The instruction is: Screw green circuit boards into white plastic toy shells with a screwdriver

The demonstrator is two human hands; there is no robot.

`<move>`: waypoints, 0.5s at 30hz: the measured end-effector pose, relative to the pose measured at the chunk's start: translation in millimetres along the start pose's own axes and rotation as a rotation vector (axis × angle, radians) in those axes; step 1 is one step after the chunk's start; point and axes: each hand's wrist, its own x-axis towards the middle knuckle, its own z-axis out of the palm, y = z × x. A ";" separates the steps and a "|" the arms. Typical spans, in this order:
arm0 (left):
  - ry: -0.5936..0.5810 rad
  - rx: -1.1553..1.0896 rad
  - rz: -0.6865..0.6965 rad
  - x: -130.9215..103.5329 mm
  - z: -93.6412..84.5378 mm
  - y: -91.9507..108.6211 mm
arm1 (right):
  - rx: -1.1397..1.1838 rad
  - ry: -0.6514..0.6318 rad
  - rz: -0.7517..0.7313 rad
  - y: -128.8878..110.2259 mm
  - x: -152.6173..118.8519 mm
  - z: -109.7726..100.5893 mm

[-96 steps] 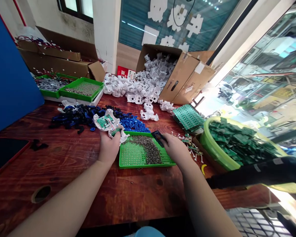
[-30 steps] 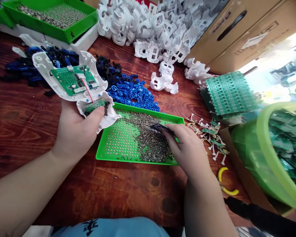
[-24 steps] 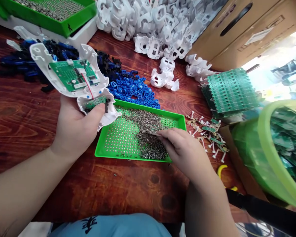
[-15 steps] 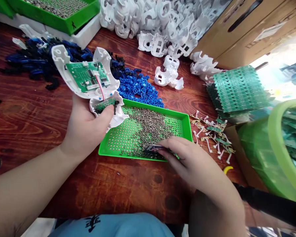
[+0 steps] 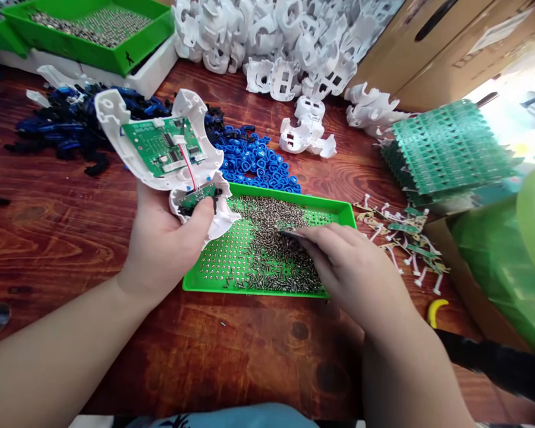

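Observation:
My left hand [image 5: 164,244] grips a white plastic housing [image 5: 211,157], its thumb pressed on the lower part. Inside the housing sit a large green circuit board [image 5: 164,145] and a smaller board [image 5: 196,197], joined by a red and white cable. My right hand [image 5: 343,261] pinches a thin, flat, dark card-like piece [image 5: 289,233] over the screws. Below both hands lies a green tray [image 5: 267,291] with a perforated bottom. Small screws [image 5: 276,249] are heaped in its middle and right, and others stand upright in the holes at the left.
Blue button pieces [image 5: 258,157] and dark blue-black parts [image 5: 62,131] lie behind the tray. White housings [image 5: 285,35] are piled at the back. Stacked green boards [image 5: 450,145], small wired boards [image 5: 405,238] and a green bin [image 5: 494,255] stand right. Another screw tray [image 5: 129,56] is back left.
My right hand has moved the flat piece away from the tray's near edge, up to the middle of the screw heap. My left hand keeps its hold on the housing.

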 end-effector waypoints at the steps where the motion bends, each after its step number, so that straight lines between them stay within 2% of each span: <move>1: 0.005 -0.005 0.003 0.6 0.3 -0.3 | 0.028 -0.028 -0.041 -2.5 -3.4 -4.9; 5: 0.027 -0.039 0.010 2.2 0.6 -0.8 | 0.127 -0.020 -0.064 -14.7 -13.3 -20.1; 9: 0.037 -0.047 0.008 3.1 -1.3 -0.6 | 0.226 -0.112 -0.040 -22.6 -9.6 -14.8; 12: 0.054 -0.042 0.018 3.9 -3.2 -1.0 | 0.197 -0.144 0.108 -17.4 -3.0 -5.9; 15: 0.052 -0.052 0.025 4.9 -3.9 -1.5 | 0.205 -0.063 0.304 -3.3 -0.2 -2.5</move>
